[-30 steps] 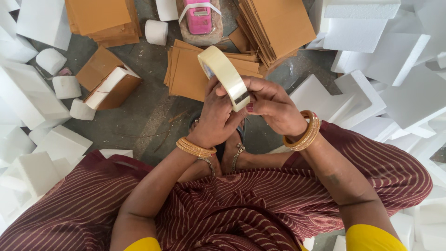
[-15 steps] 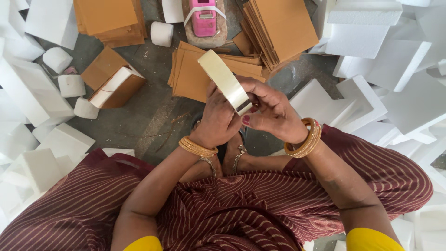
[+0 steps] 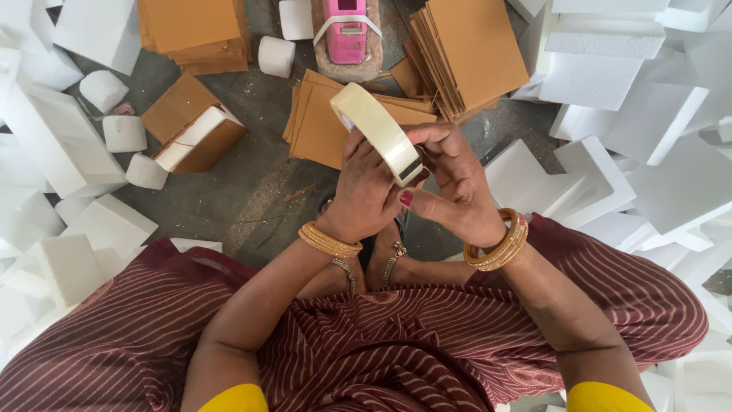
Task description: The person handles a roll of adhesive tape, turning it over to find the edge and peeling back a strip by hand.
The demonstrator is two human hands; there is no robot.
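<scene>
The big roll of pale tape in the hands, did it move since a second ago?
Barely. The big roll of pale tape sits in both hands over the same flat brown cardboard sheets, its top tipped slightly more toward them.

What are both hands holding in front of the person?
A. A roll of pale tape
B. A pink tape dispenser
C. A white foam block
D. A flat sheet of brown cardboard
A: the left hand and right hand together grip a roll of pale tape.

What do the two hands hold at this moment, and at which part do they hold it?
Both hands hold one roll of tape at its lower part: the left hand grips the left side, the right hand has its fingers at the lower right edge.
</scene>
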